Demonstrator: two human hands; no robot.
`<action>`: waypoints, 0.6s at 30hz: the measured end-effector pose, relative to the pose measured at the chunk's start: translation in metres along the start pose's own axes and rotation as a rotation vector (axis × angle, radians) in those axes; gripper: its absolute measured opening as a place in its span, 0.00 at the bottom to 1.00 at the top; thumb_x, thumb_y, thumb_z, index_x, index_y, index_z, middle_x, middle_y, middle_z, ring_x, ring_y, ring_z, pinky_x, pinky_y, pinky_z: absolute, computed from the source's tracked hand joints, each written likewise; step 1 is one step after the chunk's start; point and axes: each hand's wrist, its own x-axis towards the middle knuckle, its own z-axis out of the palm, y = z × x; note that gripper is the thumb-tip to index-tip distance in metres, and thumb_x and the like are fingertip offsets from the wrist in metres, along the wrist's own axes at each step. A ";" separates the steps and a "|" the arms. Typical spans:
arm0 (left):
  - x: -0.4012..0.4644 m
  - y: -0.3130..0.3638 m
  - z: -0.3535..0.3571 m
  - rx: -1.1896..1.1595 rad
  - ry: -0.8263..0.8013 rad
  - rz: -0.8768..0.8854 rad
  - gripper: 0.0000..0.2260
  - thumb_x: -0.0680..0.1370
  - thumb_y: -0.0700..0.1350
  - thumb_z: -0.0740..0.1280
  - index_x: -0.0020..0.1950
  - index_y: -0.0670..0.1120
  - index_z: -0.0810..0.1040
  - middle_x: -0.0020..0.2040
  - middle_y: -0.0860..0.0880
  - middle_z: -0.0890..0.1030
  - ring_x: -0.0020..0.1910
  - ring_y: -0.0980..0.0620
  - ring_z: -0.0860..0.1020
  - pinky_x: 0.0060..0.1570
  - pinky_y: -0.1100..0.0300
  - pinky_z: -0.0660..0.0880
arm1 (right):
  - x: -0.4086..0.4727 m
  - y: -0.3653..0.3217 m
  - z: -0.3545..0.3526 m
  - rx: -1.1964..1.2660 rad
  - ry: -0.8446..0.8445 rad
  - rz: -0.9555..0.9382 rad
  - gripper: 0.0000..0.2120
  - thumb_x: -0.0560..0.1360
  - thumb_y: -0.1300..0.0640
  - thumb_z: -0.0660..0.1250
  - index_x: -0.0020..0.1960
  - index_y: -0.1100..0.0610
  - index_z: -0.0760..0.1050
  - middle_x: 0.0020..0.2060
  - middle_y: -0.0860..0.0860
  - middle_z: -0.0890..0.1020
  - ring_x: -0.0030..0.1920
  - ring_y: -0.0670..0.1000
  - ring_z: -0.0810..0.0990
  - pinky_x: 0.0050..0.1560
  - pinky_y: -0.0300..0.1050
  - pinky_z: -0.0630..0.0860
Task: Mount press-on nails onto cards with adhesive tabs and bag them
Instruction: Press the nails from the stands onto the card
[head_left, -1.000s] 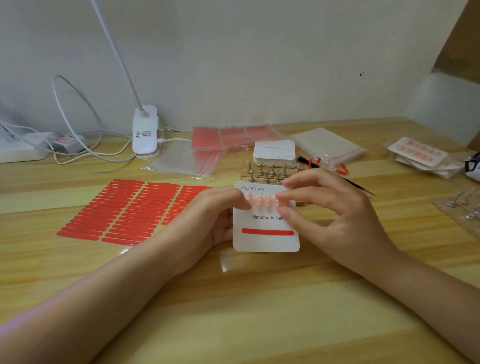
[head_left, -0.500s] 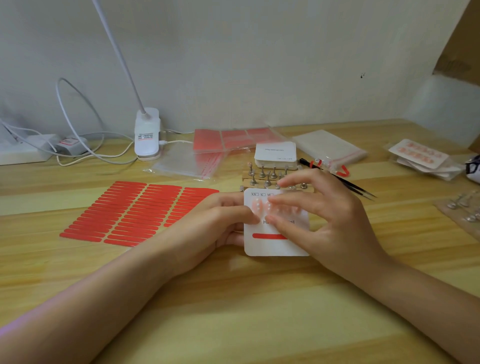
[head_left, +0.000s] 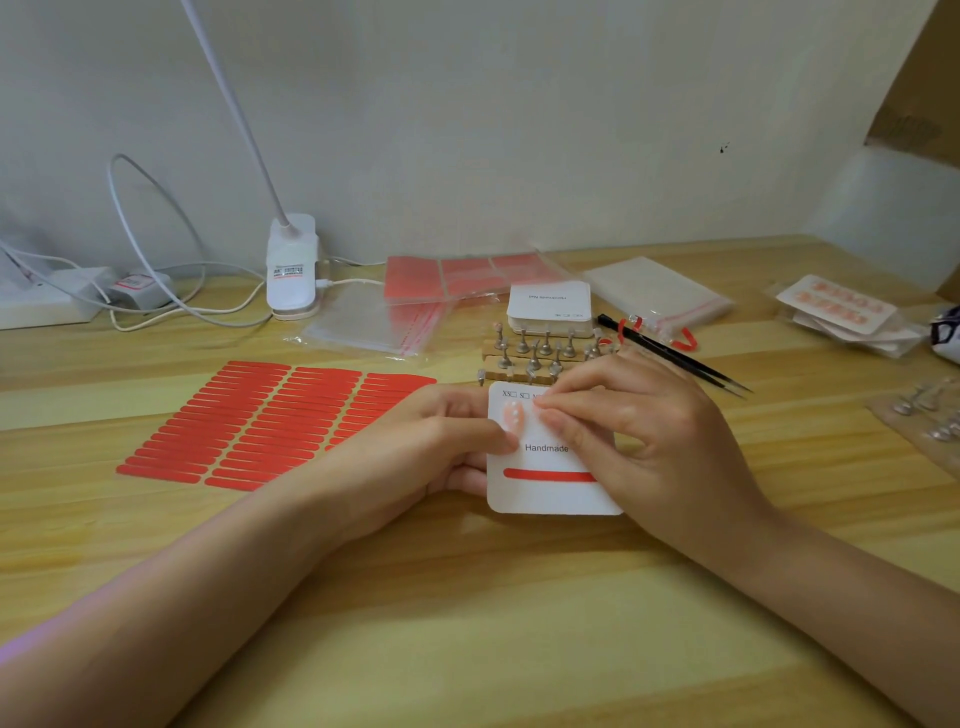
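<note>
A white card printed "Handmade", with a red adhesive strip low on it, is in the middle of the wooden table. My left hand grips its left edge, thumb on the face. One pink press-on nail shows on the upper row. My right hand lies over the card's right half, its fingers pressing on the upper row and hiding the other nails there.
A sheet of red adhesive strips lies to the left. Behind the card stand metal nail holders, a stack of blank cards, clear zip bags and black tweezers. Finished bagged cards sit far right; a lamp base with cables is back left.
The card has shifted a little to the right and lower. My right hand's fingers have slid left across the upper row of nails, so only the leftmost nail shows now.
</note>
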 end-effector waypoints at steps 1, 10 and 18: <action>0.000 0.000 0.000 0.008 0.002 -0.002 0.11 0.71 0.38 0.63 0.49 0.43 0.82 0.47 0.44 0.84 0.43 0.51 0.83 0.41 0.63 0.80 | 0.000 0.000 0.000 0.018 0.004 0.027 0.07 0.73 0.58 0.68 0.43 0.60 0.83 0.39 0.50 0.81 0.40 0.51 0.79 0.41 0.54 0.75; 0.001 0.001 0.001 0.027 -0.011 -0.013 0.10 0.71 0.39 0.63 0.48 0.44 0.82 0.47 0.45 0.84 0.43 0.52 0.83 0.41 0.63 0.80 | 0.002 -0.003 0.002 0.064 0.058 0.122 0.05 0.72 0.59 0.68 0.40 0.59 0.82 0.37 0.48 0.80 0.39 0.48 0.78 0.43 0.53 0.75; 0.000 0.001 0.001 -0.037 -0.020 0.001 0.10 0.71 0.38 0.63 0.46 0.44 0.83 0.46 0.44 0.84 0.42 0.52 0.83 0.37 0.64 0.78 | 0.001 -0.001 -0.001 -0.066 0.056 -0.067 0.08 0.74 0.56 0.67 0.44 0.59 0.83 0.38 0.51 0.82 0.39 0.53 0.79 0.41 0.51 0.73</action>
